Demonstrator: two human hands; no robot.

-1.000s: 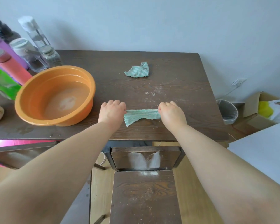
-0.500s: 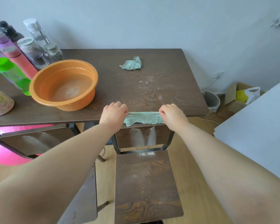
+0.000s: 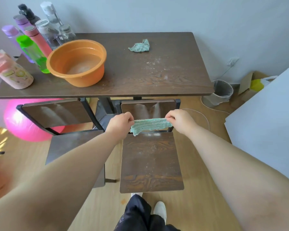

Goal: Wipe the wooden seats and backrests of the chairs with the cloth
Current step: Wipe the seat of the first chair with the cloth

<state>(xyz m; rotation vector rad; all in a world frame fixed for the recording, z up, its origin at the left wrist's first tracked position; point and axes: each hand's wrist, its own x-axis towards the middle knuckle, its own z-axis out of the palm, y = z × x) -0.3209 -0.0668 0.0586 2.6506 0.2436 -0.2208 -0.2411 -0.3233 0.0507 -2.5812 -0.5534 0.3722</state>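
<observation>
In the head view, the left hand (image 3: 119, 123) and the right hand (image 3: 180, 120) each pinch one end of a green striped cloth (image 3: 150, 125), fingers curled round the fabric. The cloth is stretched flat between the two grips, and its lower left corner droops below the left hand. It hangs in front of the lower part of the near chair's backrest (image 3: 140, 108), which shows pale dusty streaks just above the grip. Whether the cloth touches the wood cannot be told. Directly below the grip lies that chair's wooden seat (image 3: 150, 160), speckled with dust, thickest at its back edge under the cloth. To the left of the grip stands a second chair (image 3: 57, 112), its backrest streaked the same way. A pink ball (image 3: 22, 124) lies behind it on the floor. Beyond the grip stands the dark wooden table (image 3: 157, 77). A crumpled second green cloth (image 3: 139, 46) lies on it far behind the hands, and an orange basin (image 3: 77, 62) holding water sits off to the far left. A cluster of bottles (image 3: 32, 47) stands past the basin. To the right of the grip, on the floor, are a waste bin (image 3: 221, 90) and a cardboard box (image 3: 247, 80).
</observation>
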